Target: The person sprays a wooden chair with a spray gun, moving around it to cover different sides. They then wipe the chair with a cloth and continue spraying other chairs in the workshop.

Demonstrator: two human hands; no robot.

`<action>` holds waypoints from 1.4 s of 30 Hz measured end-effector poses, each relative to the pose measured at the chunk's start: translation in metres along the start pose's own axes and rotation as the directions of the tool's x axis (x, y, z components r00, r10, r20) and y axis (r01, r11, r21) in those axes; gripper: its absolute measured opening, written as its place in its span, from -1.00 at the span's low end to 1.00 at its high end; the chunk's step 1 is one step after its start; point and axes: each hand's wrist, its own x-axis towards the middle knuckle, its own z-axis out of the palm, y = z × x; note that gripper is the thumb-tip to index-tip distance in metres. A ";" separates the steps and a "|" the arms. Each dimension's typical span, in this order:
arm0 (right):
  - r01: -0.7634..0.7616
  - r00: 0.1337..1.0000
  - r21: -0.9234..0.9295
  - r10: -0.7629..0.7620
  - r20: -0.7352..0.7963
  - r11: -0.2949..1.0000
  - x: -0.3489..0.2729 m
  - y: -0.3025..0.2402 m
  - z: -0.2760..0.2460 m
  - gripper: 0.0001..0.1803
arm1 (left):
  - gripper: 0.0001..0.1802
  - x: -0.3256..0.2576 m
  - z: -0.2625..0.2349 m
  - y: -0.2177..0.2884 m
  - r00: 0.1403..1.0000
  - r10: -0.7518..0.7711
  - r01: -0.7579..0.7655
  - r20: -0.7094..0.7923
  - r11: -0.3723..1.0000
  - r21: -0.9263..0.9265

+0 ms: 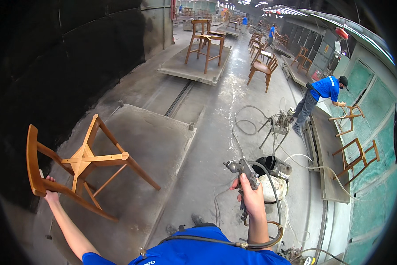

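My left hand (51, 192) grips a wooden chair frame (80, 160) by its curved brown back piece, at the lower left. The frame has no seat on it, and pale cross-braces show between its brown legs. It stands tilted over a large flat platform (134, 143). Some of the left fingers are hidden behind the wood. In front of me, my right hand (253, 196) is wrapped round a dark metal spray gun (244, 171), held upright and apart from the chair. A hose (273, 185) loops from the gun past my right forearm.
A black bucket (265, 161), a white container (274, 189) and a pump on a stand (281, 121) sit to the right amid trailing hoses. Beyond, a co-worker (324, 90) bends over a chair frame (351, 115). Ahead, another chair (206, 44) stands on a platform (176, 66).
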 end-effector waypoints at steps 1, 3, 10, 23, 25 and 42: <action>-0.011 1.000 0.020 0.010 0.002 1.000 0.000 0.000 0.002 -0.65 | -0.50 0.002 -0.005 -0.002 0.990 0.019 -0.015 -0.138 1.000 0.027; -0.069 0.997 0.046 0.070 -0.034 0.997 0.005 0.000 0.008 -0.66 | -0.51 -0.012 -0.015 -0.008 0.986 0.129 -0.129 -0.104 0.992 0.008; -0.011 0.999 0.038 0.009 0.045 0.999 0.026 -0.008 0.029 -0.66 | -0.51 -0.174 -0.018 -0.005 0.747 0.451 -0.410 -0.488 0.891 0.194; 0.217 0.953 -0.166 -0.171 0.251 0.962 0.018 0.025 0.075 -0.68 | -0.67 -0.101 0.010 0.027 0.751 0.392 -0.375 -0.530 0.916 0.147; 0.192 0.943 -0.002 -0.184 0.279 0.981 0.014 0.032 0.074 -0.74 | -0.66 -0.065 -0.012 0.029 0.755 0.394 -0.379 -0.524 0.915 0.142; 0.340 0.762 0.426 -0.511 0.398 0.838 -0.026 0.018 0.072 -0.15 | -0.60 -0.014 0.044 0.063 0.754 0.388 -0.407 -0.530 0.909 0.087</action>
